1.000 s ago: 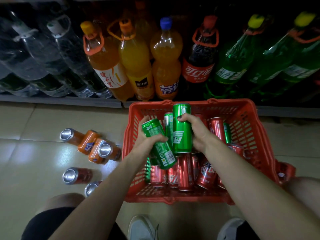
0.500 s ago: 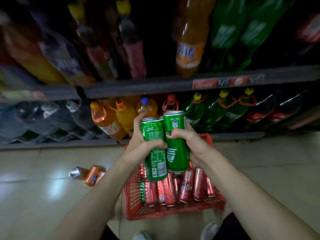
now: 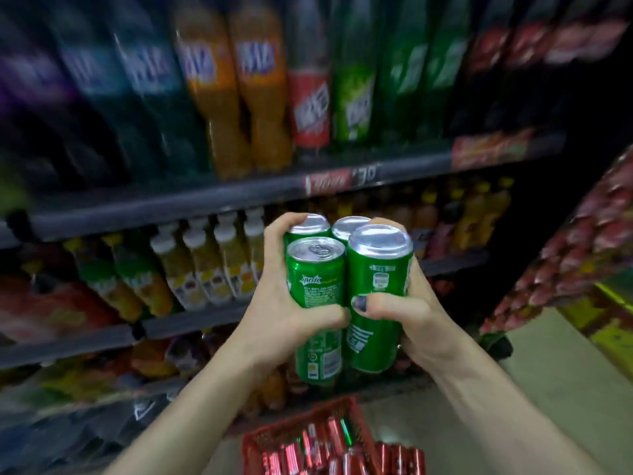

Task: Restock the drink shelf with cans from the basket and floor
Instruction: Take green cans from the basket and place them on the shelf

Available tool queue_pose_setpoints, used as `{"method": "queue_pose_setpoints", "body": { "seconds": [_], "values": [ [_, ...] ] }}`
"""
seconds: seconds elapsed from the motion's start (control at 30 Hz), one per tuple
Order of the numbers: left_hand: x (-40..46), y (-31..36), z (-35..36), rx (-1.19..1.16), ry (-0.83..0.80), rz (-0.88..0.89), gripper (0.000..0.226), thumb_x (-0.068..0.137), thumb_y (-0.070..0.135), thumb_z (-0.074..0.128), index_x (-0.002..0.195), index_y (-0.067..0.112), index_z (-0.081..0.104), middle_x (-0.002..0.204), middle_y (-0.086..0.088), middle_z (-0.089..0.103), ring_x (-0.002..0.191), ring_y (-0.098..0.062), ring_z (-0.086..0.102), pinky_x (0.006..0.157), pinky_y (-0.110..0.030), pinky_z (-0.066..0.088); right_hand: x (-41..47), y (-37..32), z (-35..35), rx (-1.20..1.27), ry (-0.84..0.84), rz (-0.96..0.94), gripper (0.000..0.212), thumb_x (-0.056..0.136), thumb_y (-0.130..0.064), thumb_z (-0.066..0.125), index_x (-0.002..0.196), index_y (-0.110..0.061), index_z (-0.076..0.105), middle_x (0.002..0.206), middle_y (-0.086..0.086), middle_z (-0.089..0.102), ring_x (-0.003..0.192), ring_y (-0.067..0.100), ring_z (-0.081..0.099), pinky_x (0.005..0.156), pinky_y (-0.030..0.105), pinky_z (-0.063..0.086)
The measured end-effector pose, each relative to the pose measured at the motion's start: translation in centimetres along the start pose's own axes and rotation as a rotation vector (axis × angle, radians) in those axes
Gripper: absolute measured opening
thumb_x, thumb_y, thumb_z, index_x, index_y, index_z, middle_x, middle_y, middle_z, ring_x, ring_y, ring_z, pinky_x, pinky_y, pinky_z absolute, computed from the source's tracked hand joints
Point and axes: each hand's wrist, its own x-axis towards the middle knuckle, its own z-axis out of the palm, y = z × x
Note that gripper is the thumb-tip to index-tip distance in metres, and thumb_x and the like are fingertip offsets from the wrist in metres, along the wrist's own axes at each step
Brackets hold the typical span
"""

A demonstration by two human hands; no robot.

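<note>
Several green Sprite cans stand upright in a tight cluster held between both hands at chest height, in front of the drink shelves. My left hand grips the left cans, fingers curled over the far top and thumb across the front. My right hand grips the right cans, thumb pressed on the front one. The red basket sits on the floor below, holding several red cans.
Shelves of large bottles fill the view ahead, orange and green ones on the upper shelf, smaller juice bottles on the one below. A display of red packs juts in at the right. Pale floor lies right of the basket.
Both hands lifted the green cans out of the basket and up in front of the shelves. The view tilted upward; the basket dropped to the bottom edge and the floor cans left view.
</note>
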Motion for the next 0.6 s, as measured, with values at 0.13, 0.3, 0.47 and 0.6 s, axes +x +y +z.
{"method": "queue_pose_setpoints", "body": {
  "seconds": [0.13,0.3,0.47,0.6],
  "values": [
    [3.8,9.1,1.2,-0.035,-0.028,0.130,0.097,0.065,-0.023,0.072,0.135,0.032,0.034,0.121,0.003,0.066,0.102,-0.019,0.074,0.079,-0.035,0.063,1.2,-10.2,0.1,-0.070,0.011,-0.134,0.085,0.063,-0.008,0.071,0.143,-0.012,0.042,0.138,0.024,0.059,0.126,0.039,0.061,0.099,0.052,0.055],
    [8.1,16.8,2.9,-0.051,-0.028,0.270,0.095,0.063,-0.015,0.074,0.137,0.030,0.033,0.128,-0.009,0.064,0.109,-0.027,0.073,0.084,-0.038,0.063,3.1,-18.5,-1.1,-0.097,0.004,-0.287,0.089,0.061,-0.007,0.071,0.144,-0.008,0.040,0.136,0.034,0.054,0.125,0.051,0.057,0.102,0.072,0.046],
    [12.4,23.0,3.9,-0.008,0.023,0.349,0.090,0.065,-0.007,0.076,0.133,0.036,0.036,0.123,-0.012,0.066,0.107,-0.037,0.073,0.088,-0.052,0.063,6.0,-25.6,-2.1,-0.149,0.014,-0.394,0.089,0.058,-0.012,0.073,0.142,-0.002,0.044,0.125,0.026,0.066,0.116,0.043,0.066,0.095,0.058,0.056],
    [16.2,27.1,3.6,0.032,0.102,0.381,0.087,0.065,0.000,0.082,0.129,0.042,0.040,0.115,-0.011,0.071,0.101,-0.035,0.075,0.088,-0.057,0.062,9.4,-30.8,-2.2,-0.157,0.053,-0.393,0.080,0.054,-0.016,0.073,0.130,-0.006,0.052,0.101,0.013,0.070,0.090,0.028,0.072,0.081,0.048,0.059]
  ]
}}
